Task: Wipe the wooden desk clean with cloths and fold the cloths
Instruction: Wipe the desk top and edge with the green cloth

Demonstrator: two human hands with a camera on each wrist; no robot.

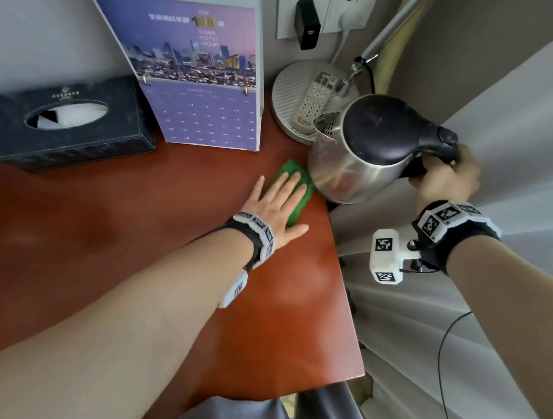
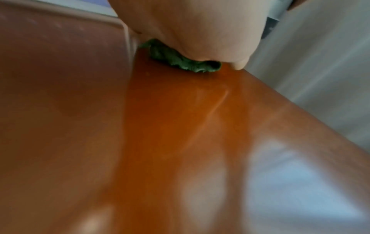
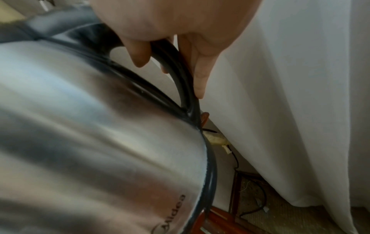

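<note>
A green cloth (image 1: 294, 208) lies on the reddish wooden desk (image 1: 126, 244) near its far right corner. My left hand (image 1: 282, 203) presses flat on it with straight, spread fingers; in the left wrist view the cloth (image 2: 180, 60) bunches under the palm (image 2: 190, 28). My right hand (image 1: 444, 180) grips the black handle (image 3: 180, 76) of a steel electric kettle (image 1: 360, 160), held tilted just above the desk's right edge beside the cloth. In the right wrist view the fingers (image 3: 198, 68) curl round the handle over the kettle body (image 3: 90, 134).
A black tissue box (image 1: 67, 123) and a purple calendar (image 1: 198, 97) stand at the back. A round white tray (image 1: 288, 97) holds a remote control (image 1: 314, 103) in the corner under a wall socket (image 1: 325, 11). White curtain (image 1: 518, 133) hangs right of the desk.
</note>
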